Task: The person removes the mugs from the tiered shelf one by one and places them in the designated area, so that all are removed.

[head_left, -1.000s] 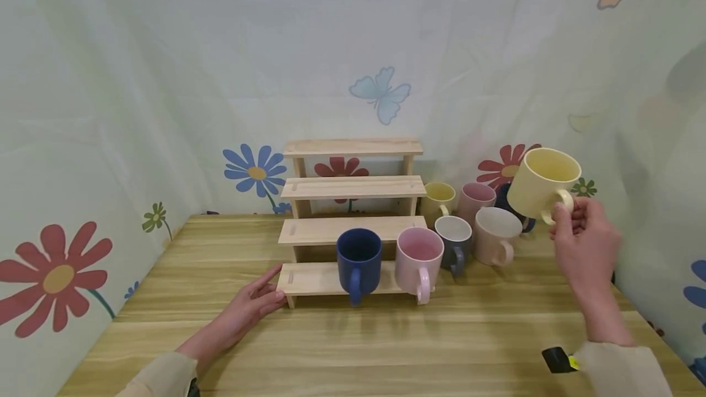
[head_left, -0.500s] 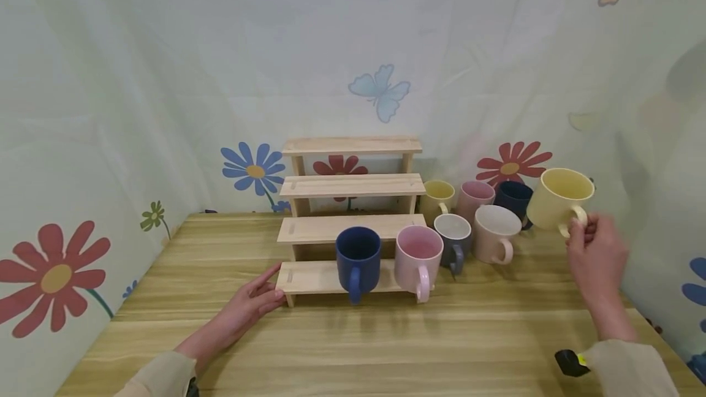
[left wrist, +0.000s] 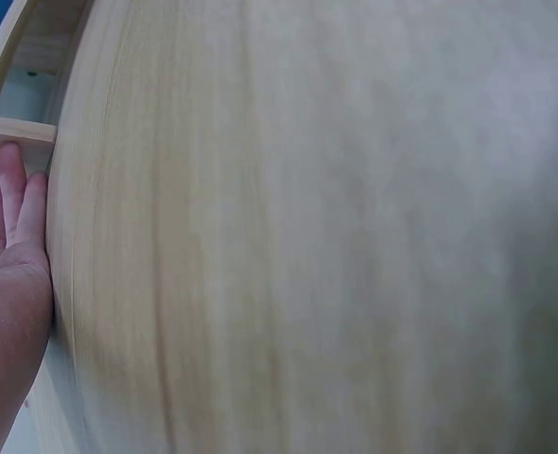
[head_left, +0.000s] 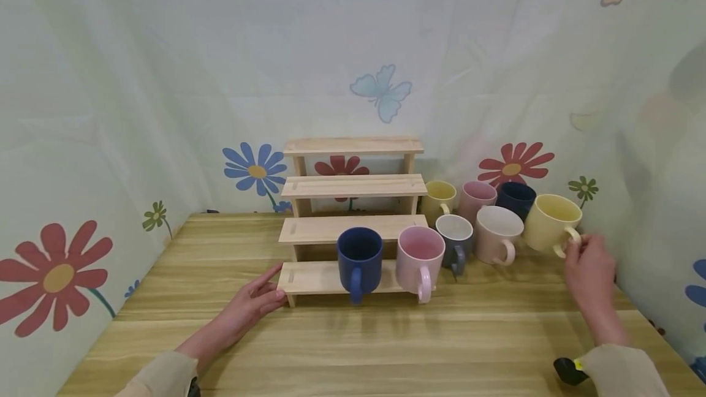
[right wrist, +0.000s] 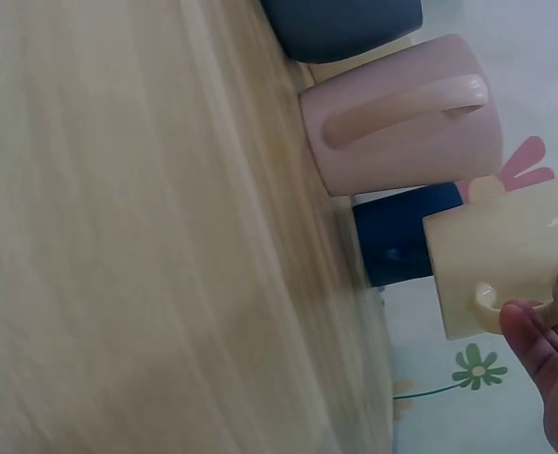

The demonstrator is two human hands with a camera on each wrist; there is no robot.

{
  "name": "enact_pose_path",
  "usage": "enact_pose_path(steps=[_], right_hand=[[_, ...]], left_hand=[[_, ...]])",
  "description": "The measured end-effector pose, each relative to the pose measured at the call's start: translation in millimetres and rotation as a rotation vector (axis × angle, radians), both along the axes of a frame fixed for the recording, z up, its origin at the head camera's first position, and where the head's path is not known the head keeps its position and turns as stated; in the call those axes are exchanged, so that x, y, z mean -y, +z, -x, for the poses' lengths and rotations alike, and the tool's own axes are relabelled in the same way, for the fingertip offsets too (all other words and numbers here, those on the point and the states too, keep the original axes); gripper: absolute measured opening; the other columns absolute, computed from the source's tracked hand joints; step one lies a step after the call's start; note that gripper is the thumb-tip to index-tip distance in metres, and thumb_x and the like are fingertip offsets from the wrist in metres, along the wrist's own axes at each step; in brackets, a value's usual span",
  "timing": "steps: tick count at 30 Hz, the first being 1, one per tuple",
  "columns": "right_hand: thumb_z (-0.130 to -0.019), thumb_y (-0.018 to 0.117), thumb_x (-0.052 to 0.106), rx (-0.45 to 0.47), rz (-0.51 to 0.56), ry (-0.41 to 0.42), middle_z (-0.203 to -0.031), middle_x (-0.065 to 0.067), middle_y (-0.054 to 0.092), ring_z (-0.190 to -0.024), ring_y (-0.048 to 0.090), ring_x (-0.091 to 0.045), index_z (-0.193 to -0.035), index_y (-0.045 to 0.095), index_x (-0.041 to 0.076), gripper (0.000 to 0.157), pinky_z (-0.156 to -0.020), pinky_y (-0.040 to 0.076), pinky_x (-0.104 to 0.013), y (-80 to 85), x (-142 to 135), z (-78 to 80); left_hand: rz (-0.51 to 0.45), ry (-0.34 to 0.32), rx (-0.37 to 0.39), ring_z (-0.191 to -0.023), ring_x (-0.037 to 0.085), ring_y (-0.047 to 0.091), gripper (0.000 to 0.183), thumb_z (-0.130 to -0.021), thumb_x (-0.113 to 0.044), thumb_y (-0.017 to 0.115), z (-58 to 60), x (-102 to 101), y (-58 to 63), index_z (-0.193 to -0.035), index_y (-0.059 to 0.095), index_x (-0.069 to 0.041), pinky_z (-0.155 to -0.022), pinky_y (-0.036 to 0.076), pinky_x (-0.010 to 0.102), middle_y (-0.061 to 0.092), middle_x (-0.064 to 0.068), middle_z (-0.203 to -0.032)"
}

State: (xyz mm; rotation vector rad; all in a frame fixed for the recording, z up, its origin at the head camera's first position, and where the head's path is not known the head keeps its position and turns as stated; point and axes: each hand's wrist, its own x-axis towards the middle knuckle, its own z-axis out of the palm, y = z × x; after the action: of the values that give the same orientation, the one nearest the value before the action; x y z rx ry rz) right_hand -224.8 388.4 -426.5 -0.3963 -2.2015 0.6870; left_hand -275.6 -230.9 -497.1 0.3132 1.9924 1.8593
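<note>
My right hand (head_left: 591, 274) pinches the handle of a pale yellow mug (head_left: 551, 225), upright at the right end of the mug group. In the right wrist view, a gap shows between the base of this yellow mug (right wrist: 501, 251) and the wooden tabletop (right wrist: 165, 236). My left hand (head_left: 248, 308), fingers extended, touches the left end of a four-step wooden stand (head_left: 309, 277). The left wrist view has those fingertips against the stand's end (left wrist: 19, 132). On the lowest step are a blue mug (head_left: 353, 271) and a pink mug (head_left: 413, 268), handles toward me.
Right of the stand, a grey mug (head_left: 453, 241) and a pale pink mug (head_left: 493, 241) stand in front. Behind them are another yellow mug (head_left: 432, 204), a darker pink mug (head_left: 471, 204) and a navy mug (head_left: 515, 200). A flower-printed curtain (head_left: 353, 35) surrounds the table.
My right hand has swung slightly right, then come back left and lower, bringing the yellow mug down beside the pale pink mug. The left hand stays at the stand.
</note>
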Motion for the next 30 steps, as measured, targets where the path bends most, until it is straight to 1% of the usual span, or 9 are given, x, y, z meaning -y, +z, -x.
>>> enact_pose_path(steps=[5,8,11,14,22,25,28,29,30], right_hand=[[-0.101,0.041,0.014,0.149,0.042,-0.002,-0.092,-0.034,0.061,-0.075,0.056,-0.046,-0.110,0.049,-0.013,0.029,-0.057,0.043,-0.048,-8.2,-4.2,0.1],[-0.101,0.041,0.015,0.205,0.059,-0.002,-0.092,-0.037,0.059,-0.079,0.056,-0.051,-0.110,0.047,-0.014,0.030,-0.061,0.044,-0.055,-12.2,-6.5,0.4],[-0.101,0.043,0.015,0.237,0.073,0.001,-0.093,-0.038,0.058,-0.084,0.055,-0.055,-0.109,0.047,-0.014,0.030,-0.067,0.044,-0.060,-15.7,-8.6,0.6],[-0.101,0.044,0.014,0.245,0.078,0.001,-0.092,-0.038,0.058,-0.086,0.055,-0.055,-0.107,0.048,-0.013,0.029,-0.069,0.044,-0.061,-19.4,-10.1,0.1],[-0.098,0.046,0.010,0.236,0.023,0.047,-0.082,-0.035,0.057,-0.077,0.054,-0.051,-0.102,0.046,-0.013,0.023,-0.065,0.042,-0.057,-26.3,-14.3,-4.6],[-0.098,0.048,0.008,0.218,-0.018,0.075,-0.077,-0.030,0.060,-0.068,0.057,-0.042,-0.098,0.048,-0.011,0.019,-0.059,0.043,-0.048,-27.8,-15.8,-6.0],[-0.097,0.049,0.007,0.201,-0.048,0.108,-0.075,-0.027,0.065,-0.057,0.060,-0.026,-0.097,0.049,-0.009,0.016,-0.055,0.041,-0.034,-26.9,-17.5,-6.7],[-0.097,0.050,0.008,0.197,-0.053,0.109,-0.076,-0.027,0.066,-0.057,0.059,-0.024,-0.096,0.050,-0.008,0.016,-0.055,0.040,-0.032,-26.1,-17.7,-7.5],[-0.097,0.051,0.009,0.194,-0.058,0.110,-0.078,-0.028,0.067,-0.057,0.060,-0.025,-0.097,0.051,-0.007,0.016,-0.056,0.040,-0.032,-25.2,-17.8,-8.6]], left_hand=[[-0.005,0.007,0.000,-0.122,0.016,0.059,0.077,-0.099,-0.021,0.060,0.6,-0.7,-0.8,-0.160,0.014,-0.023,-0.107,0.050,0.028,0.051,0.017,-0.134],[-0.014,0.002,-0.006,-0.121,0.015,0.059,0.077,-0.099,-0.020,0.060,0.9,-0.6,-1.7,-0.160,0.013,-0.022,-0.107,0.050,0.028,0.051,0.018,-0.135],[-0.018,0.002,-0.006,-0.120,0.014,0.060,0.077,-0.099,-0.020,0.060,1.3,-0.3,-2.5,-0.160,0.014,-0.022,-0.107,0.050,0.027,0.051,0.018,-0.136],[-0.020,0.003,-0.004,-0.119,0.013,0.060,0.077,-0.099,-0.020,0.060,1.6,-0.2,-2.9,-0.160,0.013,-0.022,-0.106,0.050,0.026,0.051,0.017,-0.135],[-0.033,0.002,-0.004,-0.118,0.010,0.061,0.077,-0.099,-0.019,0.059,1.5,-0.5,-2.8,-0.160,0.013,-0.021,-0.105,0.051,0.025,0.052,0.016,-0.134],[-0.039,-0.001,-0.007,-0.117,0.009,0.061,0.077,-0.100,-0.018,0.059,1.3,-0.5,-2.7,-0.160,0.012,-0.020,-0.105,0.051,0.024,0.053,0.014,-0.134],[-0.044,-0.005,-0.013,-0.116,0.009,0.062,0.077,-0.100,-0.017,0.058,1.1,-0.6,-2.2,-0.160,0.011,-0.019,-0.105,0.051,0.024,0.054,0.012,-0.132],[-0.046,-0.008,-0.015,-0.116,0.009,0.062,0.077,-0.100,-0.017,0.058,0.9,-0.6,-2.0,-0.161,0.011,-0.019,-0.105,0.051,0.024,0.054,0.012,-0.132],[-0.047,-0.010,-0.016,-0.116,0.009,0.062,0.077,-0.100,-0.016,0.058,0.9,-0.8,-1.8,-0.161,0.011,-0.019,-0.105,0.051,0.024,0.054,0.013,-0.132]])
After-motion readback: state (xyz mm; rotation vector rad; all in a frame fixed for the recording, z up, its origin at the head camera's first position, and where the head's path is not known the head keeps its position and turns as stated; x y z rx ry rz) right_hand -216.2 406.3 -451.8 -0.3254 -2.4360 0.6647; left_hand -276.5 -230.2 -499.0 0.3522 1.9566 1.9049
